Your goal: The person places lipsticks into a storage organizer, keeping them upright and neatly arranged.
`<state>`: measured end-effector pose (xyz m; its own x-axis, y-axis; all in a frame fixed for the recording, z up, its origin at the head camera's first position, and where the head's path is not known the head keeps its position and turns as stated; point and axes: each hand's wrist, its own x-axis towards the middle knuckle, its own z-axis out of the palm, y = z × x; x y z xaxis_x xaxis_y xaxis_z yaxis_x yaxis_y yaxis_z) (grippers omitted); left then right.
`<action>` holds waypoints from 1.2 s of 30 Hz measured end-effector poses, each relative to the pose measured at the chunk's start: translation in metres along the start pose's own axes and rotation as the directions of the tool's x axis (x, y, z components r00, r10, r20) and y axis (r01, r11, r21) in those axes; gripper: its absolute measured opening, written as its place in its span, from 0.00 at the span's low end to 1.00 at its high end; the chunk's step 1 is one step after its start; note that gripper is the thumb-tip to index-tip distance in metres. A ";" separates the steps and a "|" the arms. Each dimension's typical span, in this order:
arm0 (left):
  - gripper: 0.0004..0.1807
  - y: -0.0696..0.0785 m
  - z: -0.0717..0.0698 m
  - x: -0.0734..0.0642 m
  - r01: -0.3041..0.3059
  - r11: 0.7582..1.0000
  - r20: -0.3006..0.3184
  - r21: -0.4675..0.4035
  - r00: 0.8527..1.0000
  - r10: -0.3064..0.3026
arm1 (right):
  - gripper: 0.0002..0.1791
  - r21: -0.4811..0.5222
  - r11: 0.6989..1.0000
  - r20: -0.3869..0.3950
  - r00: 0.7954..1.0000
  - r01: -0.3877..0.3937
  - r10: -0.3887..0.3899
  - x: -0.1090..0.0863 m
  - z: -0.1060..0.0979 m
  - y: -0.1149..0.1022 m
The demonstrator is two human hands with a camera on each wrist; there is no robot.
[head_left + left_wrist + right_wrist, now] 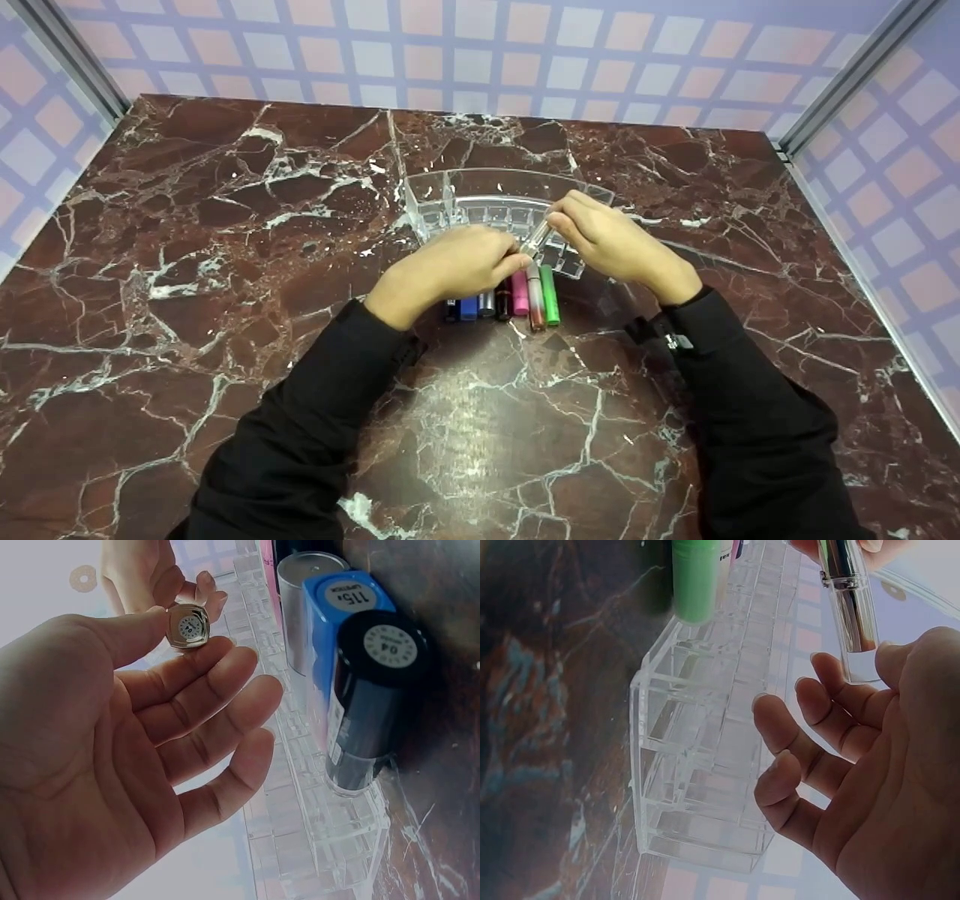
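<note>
Between my two hands is a lipstick tube (851, 611) with a shiny gold-toned body and a clear cap. My left hand (461, 262) pinches its base between thumb and forefinger; a round label shows there in the left wrist view. With thumb and fingertips, my right hand (615, 236) holds the clear cap end. The other fingers of both hands are loosely bent. Just beyond and below the hands stands a clear, curved organizer (660, 802) with several compartments. A row of lipsticks lies along its near side, including a green one (550, 296) and a blue one (349, 596).
In the same row are a black lipstick (382, 645), a silver one (300, 585), a pink one (520, 292) and a clear-topped reddish one (535, 304). Everything rests on a dark red marbled table (225, 300). Checkered panels (472, 52) border its back and sides.
</note>
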<state>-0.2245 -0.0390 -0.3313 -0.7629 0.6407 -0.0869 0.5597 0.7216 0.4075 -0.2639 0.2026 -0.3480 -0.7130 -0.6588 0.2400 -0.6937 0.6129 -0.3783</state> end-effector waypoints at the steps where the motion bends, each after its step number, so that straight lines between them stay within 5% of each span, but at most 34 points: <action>1: 0.19 0.000 0.000 0.000 -0.002 1.000 0.002 -0.002 1.000 0.002 | 0.17 0.000 1.000 -0.002 1.000 0.003 -0.003 0.000 0.000 0.000; 16: 0.20 0.004 -0.001 0.000 -0.024 1.000 -0.005 0.020 1.000 0.024 | 0.17 0.045 0.999 0.004 1.000 -0.015 0.015 0.002 -0.003 -0.002; 36: 0.21 0.010 0.006 0.000 -0.108 0.991 -0.033 -0.081 0.994 0.106 | 0.16 0.141 0.990 0.000 1.000 -0.012 0.012 0.002 -0.001 -0.006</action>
<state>-0.2165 -0.0304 -0.3330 -0.7094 0.7047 -0.0135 0.6109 0.6243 0.4870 -0.2607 0.1983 -0.3440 -0.7211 -0.6515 0.2358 -0.6642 0.5531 -0.5030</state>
